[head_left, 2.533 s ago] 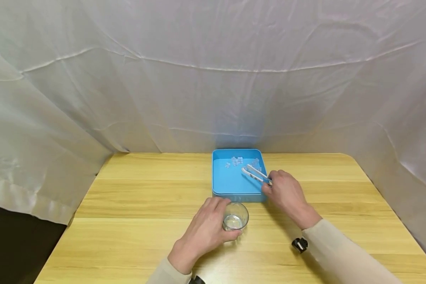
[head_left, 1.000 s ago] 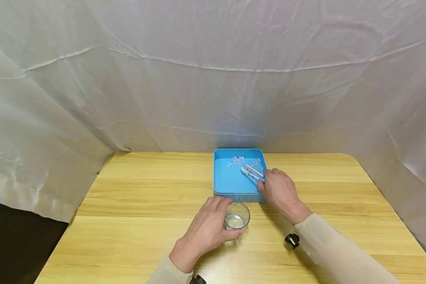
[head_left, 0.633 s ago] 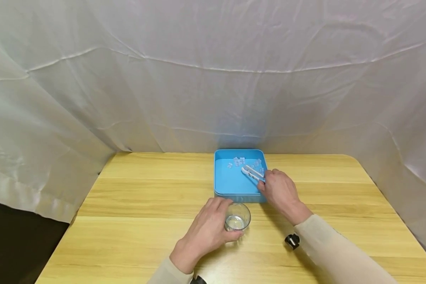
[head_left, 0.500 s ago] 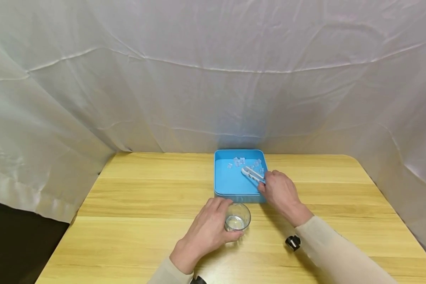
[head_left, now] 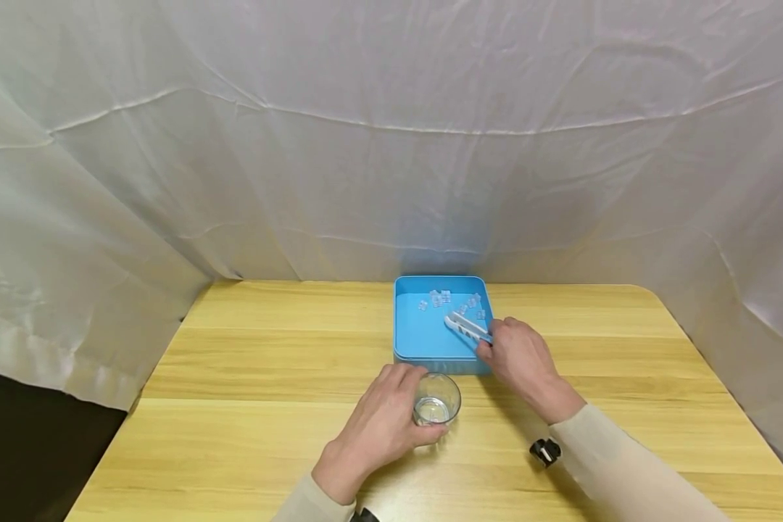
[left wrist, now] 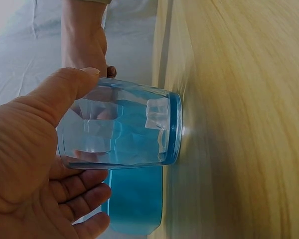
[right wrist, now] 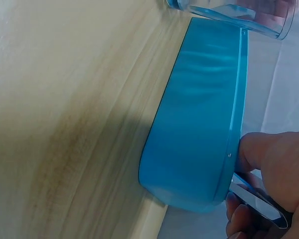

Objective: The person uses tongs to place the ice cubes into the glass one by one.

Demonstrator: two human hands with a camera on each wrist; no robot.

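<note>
Your right grip (head_left: 522,362) is wrapped about the white tongs (head_left: 467,328) at the right-hand wall of the blue box (head_left: 417,339). Their arms lie nearly together, tips over the box's floor; whether anything is pinched between them is too small to tell. Clear pieces (head_left: 445,296) lie scattered in the box, most toward its far side, a few near its right wall. Your left grip (head_left: 381,413) clasps the glass (head_left: 438,400), which stands upright on the counter (head_left: 235,435) just in front of the box; one clear piece (left wrist: 157,113) seems to sit at its bottom. To work well here, squeeze the tongs evenly and take a piece across its middle, since such small, smooth-looking shapes could slip from the tips. If you lift one, raise it well above the box's rim, and let your left grip steady the glass without crowding its mouth.
</note>
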